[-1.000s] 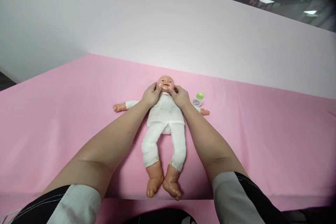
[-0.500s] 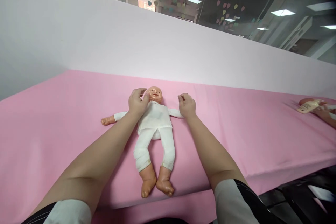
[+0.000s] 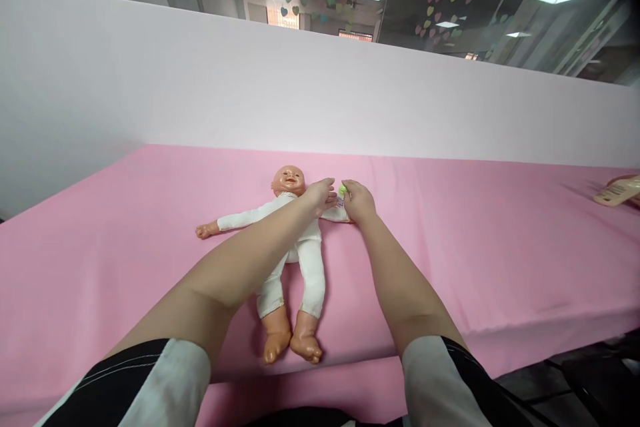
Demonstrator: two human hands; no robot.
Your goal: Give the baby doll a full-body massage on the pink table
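A baby doll [image 3: 293, 181] in white clothes lies on its back on the pink sheet [image 3: 475, 240], arms spread and bare feet toward me. My right hand [image 3: 358, 201] is closed around a small bottle with a green cap [image 3: 342, 191], just right of the doll's shoulder. My left hand [image 3: 321, 194] reaches across the doll's chest with fingers extended, its fingertips next to the bottle's cap. My left forearm hides most of the doll's torso.
A white partition [image 3: 250, 93] runs along the far edge of the pink surface. At the far right edge lies a cream-coloured object [image 3: 617, 191], partly cut off. The sheet's front edge drops off at the lower right, with dark floor below.
Both hands left the doll's face. My right hand went to the bottle and closed on it; my left hand crossed over the doll's chest toward the cap. The view shifted right and up.
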